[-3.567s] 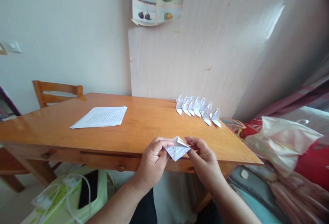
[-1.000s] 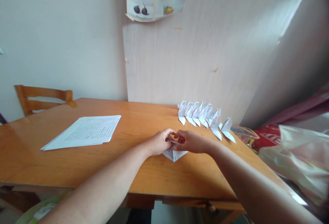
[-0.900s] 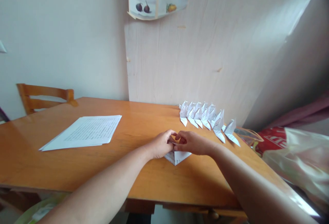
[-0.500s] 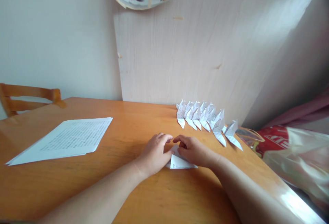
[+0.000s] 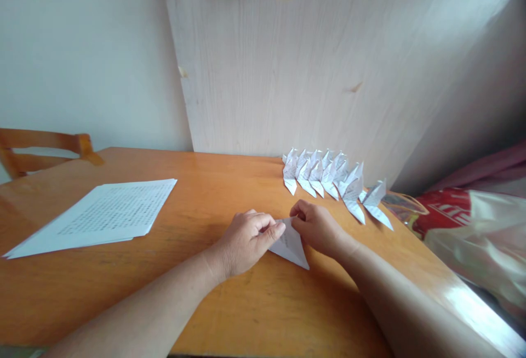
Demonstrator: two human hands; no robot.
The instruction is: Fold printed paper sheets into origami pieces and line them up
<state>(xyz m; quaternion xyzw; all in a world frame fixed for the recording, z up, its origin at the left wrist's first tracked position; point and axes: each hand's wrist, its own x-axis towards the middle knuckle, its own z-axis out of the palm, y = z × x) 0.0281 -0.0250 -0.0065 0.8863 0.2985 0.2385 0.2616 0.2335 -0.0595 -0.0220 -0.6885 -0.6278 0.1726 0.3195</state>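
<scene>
- Grip cannot be told for certain on either side: both hands have bent fingers at the paper, but where the fingertips meet it is partly hidden
- Left hand (image 5: 250, 240): back turned up, fingers curved toward the right, thumb stretched forward with its tip over the top of the folded paper (image 5: 291, 248); index fingertip just beside the thumb
- Right hand (image 5: 318, 232): back up as well, fingers curled inward, the tips brought close together at the paper's far right edge
- Left forearm (image 5: 152, 308) slants in from the lower left, right forearm (image 5: 398, 308) from the lower right, so they converge toward the paper; both wrists look nearly straight
- Folded paper sits between the two hands, at the table (image 5: 230, 314), a sharp corner pointing toward the person and slightly right, faint print on its upper face
- Beyond the right hand, well apart from it, folded paper figures (image 5: 330, 177) stand in close rows, the nearest two a little to the right of the others
- Off to the left, a stack of printed sheets (image 5: 115, 210) lies flat, edges slightly uneven
</scene>
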